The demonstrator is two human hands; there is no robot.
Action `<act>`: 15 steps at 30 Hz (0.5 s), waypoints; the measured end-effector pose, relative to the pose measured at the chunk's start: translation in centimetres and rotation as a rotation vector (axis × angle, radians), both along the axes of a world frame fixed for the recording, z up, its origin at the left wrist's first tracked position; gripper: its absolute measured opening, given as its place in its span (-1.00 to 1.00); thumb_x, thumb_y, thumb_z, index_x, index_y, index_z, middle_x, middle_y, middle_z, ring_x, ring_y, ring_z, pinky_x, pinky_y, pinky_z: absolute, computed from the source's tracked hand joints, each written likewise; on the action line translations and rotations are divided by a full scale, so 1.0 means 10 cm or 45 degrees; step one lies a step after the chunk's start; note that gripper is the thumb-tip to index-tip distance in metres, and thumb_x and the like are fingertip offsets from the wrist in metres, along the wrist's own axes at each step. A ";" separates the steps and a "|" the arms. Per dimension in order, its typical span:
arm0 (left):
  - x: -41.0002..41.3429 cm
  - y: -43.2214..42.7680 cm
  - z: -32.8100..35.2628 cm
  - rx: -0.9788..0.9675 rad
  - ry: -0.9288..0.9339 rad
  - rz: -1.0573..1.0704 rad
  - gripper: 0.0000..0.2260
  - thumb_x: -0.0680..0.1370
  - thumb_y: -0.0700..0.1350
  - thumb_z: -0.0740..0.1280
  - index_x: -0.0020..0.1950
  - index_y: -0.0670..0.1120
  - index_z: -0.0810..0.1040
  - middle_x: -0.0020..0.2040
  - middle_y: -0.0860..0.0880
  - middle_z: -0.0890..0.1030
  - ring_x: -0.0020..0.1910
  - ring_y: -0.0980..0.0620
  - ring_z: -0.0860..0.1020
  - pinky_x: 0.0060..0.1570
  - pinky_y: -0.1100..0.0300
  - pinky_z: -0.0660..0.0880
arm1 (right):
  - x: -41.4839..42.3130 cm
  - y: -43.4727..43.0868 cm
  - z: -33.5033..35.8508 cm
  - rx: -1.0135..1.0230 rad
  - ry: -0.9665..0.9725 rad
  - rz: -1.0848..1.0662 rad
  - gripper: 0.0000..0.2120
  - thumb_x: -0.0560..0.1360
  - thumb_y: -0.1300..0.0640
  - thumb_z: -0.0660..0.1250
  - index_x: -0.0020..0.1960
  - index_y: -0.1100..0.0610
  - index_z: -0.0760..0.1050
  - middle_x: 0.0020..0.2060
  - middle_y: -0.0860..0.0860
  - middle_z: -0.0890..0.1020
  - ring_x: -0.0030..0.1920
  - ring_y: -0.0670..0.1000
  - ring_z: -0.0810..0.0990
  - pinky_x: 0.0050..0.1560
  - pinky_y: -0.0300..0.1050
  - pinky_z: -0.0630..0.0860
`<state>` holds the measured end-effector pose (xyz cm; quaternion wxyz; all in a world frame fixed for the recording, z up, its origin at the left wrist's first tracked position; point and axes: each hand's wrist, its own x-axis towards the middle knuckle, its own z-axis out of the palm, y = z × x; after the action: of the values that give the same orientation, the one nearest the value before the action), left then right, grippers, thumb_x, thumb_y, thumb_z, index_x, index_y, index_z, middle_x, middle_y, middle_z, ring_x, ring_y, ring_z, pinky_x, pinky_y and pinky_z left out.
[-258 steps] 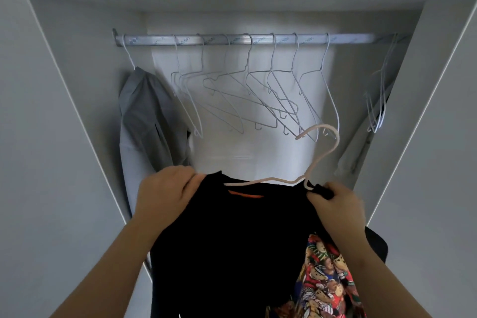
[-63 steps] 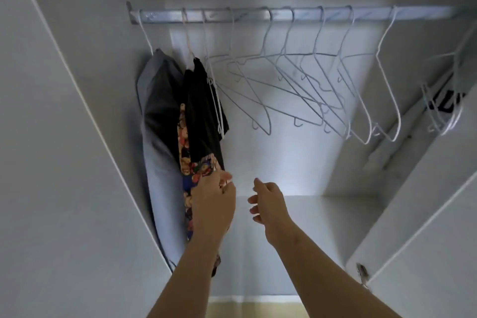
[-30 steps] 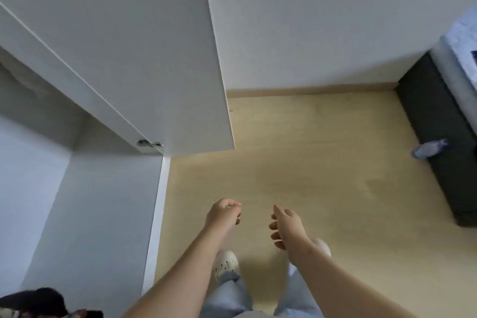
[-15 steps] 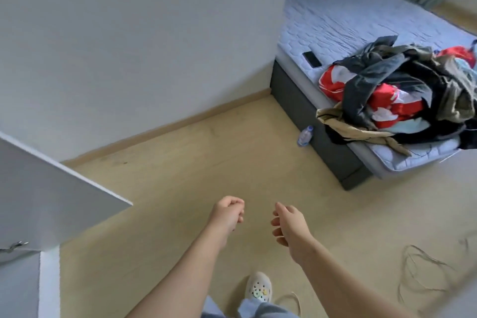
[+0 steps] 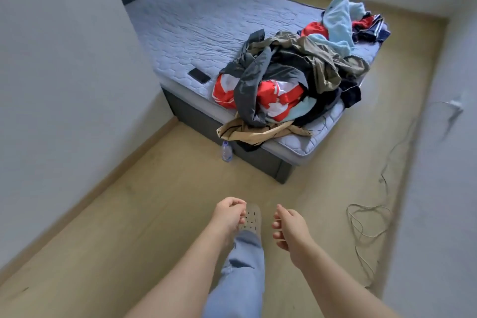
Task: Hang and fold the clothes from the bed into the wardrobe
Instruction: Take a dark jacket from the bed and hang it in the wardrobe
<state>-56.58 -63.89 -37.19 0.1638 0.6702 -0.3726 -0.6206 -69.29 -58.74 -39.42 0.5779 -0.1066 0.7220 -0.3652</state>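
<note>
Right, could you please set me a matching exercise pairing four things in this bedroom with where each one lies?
Things:
1. phone
2. water bottle
3. tan garment
4. cable

Places:
A. on the floor, against the bed base
B. hanging over the near edge of the mattress
C. flat on the mattress, left of the clothes pile
D. loosely coiled on the floor, away from the bed base

Pairs: 1-C, 2-A, 3-B, 4-D.
</note>
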 end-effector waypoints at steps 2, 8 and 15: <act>-0.25 -0.31 -0.04 -0.013 0.006 -0.077 -0.82 0.58 -0.23 0.19 -0.20 -0.07 0.45 -0.30 -0.03 0.47 -0.39 0.10 0.41 -0.62 0.46 0.29 | -0.24 -0.24 -0.03 -0.003 0.004 -0.072 -0.74 0.60 0.03 0.15 -0.21 0.13 0.33 -0.40 0.02 0.38 -0.53 -0.06 0.25 -0.60 -0.33 0.16; -1.04 -1.50 -0.11 -0.005 0.006 -0.207 -0.89 0.59 -0.22 0.19 -0.10 -0.10 0.47 -0.26 -0.02 0.49 -0.36 0.11 0.43 -0.62 0.46 0.30 | -1.04 -1.20 -0.08 0.046 0.063 -0.160 -0.74 0.59 0.04 0.15 -0.23 0.12 0.32 -0.43 0.01 0.38 -0.56 -0.06 0.26 -0.58 -0.33 0.16; -1.80 -2.60 0.03 -0.040 -0.004 -0.303 -0.91 0.59 -0.22 0.18 -0.02 -0.15 0.47 -0.26 -0.04 0.48 -0.35 0.10 0.42 -0.63 0.48 0.30 | -1.76 -2.30 0.08 0.018 0.116 -0.221 -0.76 0.59 0.05 0.16 -0.20 0.14 0.34 -0.42 0.03 0.40 -0.57 -0.07 0.25 -0.58 -0.34 0.16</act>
<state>-74.59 -89.84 -36.85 0.0990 0.6195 -0.4596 -0.6287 -86.93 -81.72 -38.57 0.5112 -0.0561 0.7567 -0.4035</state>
